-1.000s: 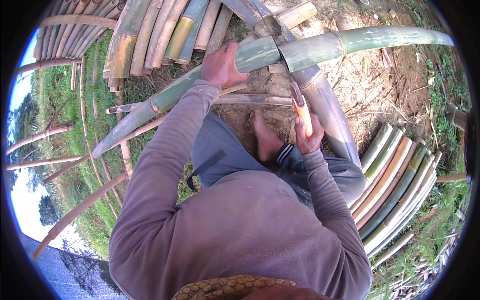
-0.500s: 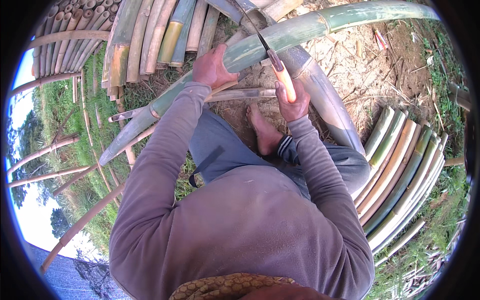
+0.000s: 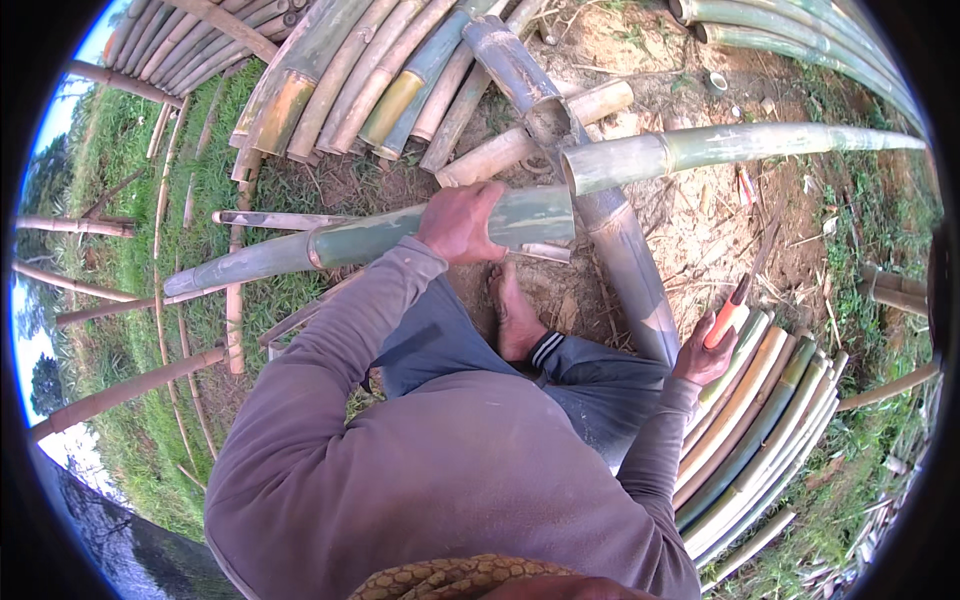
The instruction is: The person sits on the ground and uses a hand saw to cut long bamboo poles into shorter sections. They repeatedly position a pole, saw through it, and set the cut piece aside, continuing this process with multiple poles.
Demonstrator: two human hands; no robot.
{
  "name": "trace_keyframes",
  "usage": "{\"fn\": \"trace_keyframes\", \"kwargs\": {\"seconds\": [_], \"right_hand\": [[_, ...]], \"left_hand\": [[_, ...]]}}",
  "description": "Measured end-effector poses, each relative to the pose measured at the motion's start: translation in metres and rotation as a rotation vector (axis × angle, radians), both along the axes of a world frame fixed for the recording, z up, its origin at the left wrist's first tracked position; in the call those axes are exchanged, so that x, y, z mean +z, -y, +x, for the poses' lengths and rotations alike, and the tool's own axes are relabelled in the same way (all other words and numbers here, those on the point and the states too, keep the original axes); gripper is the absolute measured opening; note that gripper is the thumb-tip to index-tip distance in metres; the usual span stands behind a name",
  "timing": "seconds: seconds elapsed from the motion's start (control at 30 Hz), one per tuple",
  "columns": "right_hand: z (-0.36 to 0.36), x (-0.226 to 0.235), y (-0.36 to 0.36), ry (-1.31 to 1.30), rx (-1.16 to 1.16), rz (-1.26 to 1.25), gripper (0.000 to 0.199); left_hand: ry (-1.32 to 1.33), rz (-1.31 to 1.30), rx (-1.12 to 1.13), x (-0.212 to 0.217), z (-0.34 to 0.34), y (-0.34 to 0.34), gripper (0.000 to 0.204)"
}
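My left hand (image 3: 462,222) is closed round a severed length of green bamboo (image 3: 365,238), near its cut right end. This piece slopes down to the left over the grass. Just beyond its cut end, the remaining green bamboo pole (image 3: 720,148) runs off to the right, its open end facing the piece across a small gap. That pole lies across a thick greyish bamboo support (image 3: 628,255). Out at the right, my right hand (image 3: 705,350) grips the orange-brown handle of a handsaw (image 3: 727,322). Its thin blade points up and away, apart from the bamboo.
A stack of short bamboo lengths (image 3: 755,430) lies close by my right knee. More bamboo poles (image 3: 345,80) lie at the far left, and green poles (image 3: 800,30) at the far right. My bare foot (image 3: 515,315) is under the work, with thin bamboo rails at left.
The green bamboo has parted into two pieces, and my left hand holds the left one. My right hand has swung the handsaw away to the right and nearer me. The view has shifted.
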State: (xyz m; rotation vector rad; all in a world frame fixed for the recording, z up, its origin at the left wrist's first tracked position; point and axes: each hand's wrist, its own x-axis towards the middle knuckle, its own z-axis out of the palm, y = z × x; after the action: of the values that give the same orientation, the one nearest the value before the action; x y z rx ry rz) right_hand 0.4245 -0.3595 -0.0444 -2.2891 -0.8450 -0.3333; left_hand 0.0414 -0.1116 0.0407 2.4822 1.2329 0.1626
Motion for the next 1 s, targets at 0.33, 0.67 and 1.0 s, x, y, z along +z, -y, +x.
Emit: {"fn": "trace_keyframes", "kwargs": {"seconds": [0.33, 0.67, 1.0], "right_hand": [[-0.105, 0.056, -0.046, -0.979, 0.596, 0.266, 0.067], [-0.052, 0.077, -0.008, -1.169, 0.411, 0.233, 0.048], [0.017, 0.089, 0.015, -1.115, 0.409, 0.317, 0.056]], "left_hand": [[0.088, -0.032, -0.208, 0.016, 0.058, 0.079, 0.082], [0.449, 0.649, 0.854, 0.009, -0.152, 0.095, 0.092], [2.175, -0.295, 1.387, -0.122, -0.292, 0.102, 0.076]]}}
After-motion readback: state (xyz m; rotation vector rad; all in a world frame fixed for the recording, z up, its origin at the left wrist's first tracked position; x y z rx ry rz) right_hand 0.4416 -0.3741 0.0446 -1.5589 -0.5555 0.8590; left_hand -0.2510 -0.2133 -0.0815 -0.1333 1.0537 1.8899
